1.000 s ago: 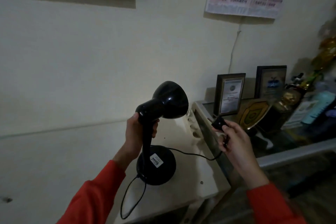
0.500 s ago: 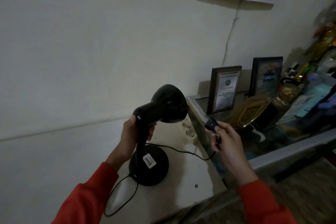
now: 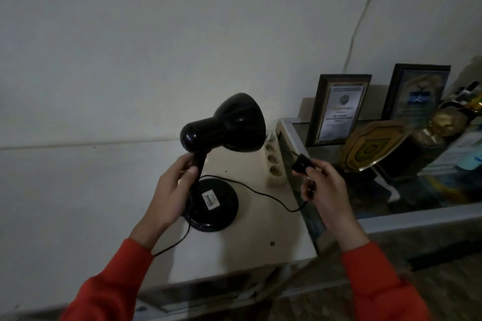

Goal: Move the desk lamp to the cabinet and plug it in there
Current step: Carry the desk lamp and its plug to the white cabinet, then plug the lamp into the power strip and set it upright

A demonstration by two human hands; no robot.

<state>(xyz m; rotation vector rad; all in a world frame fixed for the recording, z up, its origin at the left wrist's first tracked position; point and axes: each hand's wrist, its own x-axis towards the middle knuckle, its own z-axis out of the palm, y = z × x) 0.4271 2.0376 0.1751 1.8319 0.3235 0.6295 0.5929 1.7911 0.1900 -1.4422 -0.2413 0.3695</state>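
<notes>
On the white cabinet (image 3: 260, 237), beside a power strip (image 3: 274, 164), the desk lamp (image 3: 221, 161) stands, left hand (image 3: 172, 190) fingers gripping its stem to steady it; right hand (image 3: 323, 187) pinches the plug (image 3: 302, 164), apparently for insertion.

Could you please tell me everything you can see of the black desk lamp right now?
The desk lamp is glossy black, seemingly unlit. Its bell-shaped shade points right, toward the power strip. A thin stem joins it to a round base bearing a white label; the base rests or hovers just over the white cabinet top. The left hand grips the stem. Its black cord runs to the plug held in the right hand.
</notes>
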